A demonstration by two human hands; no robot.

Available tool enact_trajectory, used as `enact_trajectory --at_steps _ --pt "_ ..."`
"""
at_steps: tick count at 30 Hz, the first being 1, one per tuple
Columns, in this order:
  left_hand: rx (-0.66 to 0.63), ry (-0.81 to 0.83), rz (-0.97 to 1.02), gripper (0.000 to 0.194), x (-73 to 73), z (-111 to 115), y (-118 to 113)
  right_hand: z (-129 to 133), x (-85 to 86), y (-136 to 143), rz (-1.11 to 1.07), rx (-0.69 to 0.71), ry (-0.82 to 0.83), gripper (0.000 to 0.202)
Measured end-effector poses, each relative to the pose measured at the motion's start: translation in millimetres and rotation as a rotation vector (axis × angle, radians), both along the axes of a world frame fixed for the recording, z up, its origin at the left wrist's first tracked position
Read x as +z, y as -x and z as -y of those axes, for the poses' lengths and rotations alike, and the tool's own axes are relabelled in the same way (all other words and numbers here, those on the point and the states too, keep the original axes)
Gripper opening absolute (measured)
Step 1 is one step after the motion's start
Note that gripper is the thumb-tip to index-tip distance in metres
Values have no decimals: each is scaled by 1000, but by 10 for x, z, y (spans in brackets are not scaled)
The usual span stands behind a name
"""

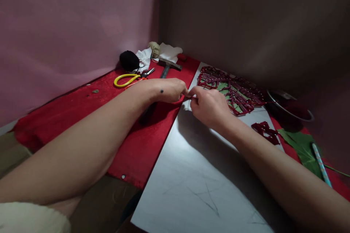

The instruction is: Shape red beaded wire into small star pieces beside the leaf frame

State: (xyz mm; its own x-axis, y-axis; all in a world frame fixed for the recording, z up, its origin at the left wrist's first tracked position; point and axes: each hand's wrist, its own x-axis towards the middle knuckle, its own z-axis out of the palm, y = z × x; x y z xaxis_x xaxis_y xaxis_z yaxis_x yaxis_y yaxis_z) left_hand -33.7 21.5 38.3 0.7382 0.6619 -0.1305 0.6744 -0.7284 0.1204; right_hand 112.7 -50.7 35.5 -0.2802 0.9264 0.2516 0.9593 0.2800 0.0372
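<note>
My left hand [173,90] reaches in from the left, its fingers closed in a pinch. Against its fingertips, my right hand [210,103] is also closed, and a short bit of thin reddish strand [194,97] shows at its fingers. What the left fingers hold is hidden. Both hands are over the left edge of a white board [164,174]. Just behind my right hand, dark red yarn [235,93] is wound around many nails in a leaf-like shape, with green showing between the strands. A smaller dark red yarn figure [265,132] lies to the right.
On the red cloth [136,153] at the left are a hammer [167,64], yellow-handled scissors [127,80], black yarn [129,60], a beige ball of twine [154,49] and white paper [170,51]. A metal bowl [310,116], green leaf [300,147] and patterned pen [321,164] are at the right.
</note>
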Motion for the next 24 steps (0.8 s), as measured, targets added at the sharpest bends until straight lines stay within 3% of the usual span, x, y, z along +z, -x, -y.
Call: enact_trajectory --at_steps 6,11,24 --pt "-17 -7 -10 53 9 13 2 -65 -69 -321 -124 -29 7 32" --pt "6 -2 -25 54 21 30 -4 -74 -96 -306 -163 -44 -37 30" --pt "-7 71 3 45 101 70 -14 -16 -46 -186 223 -7 8 30"
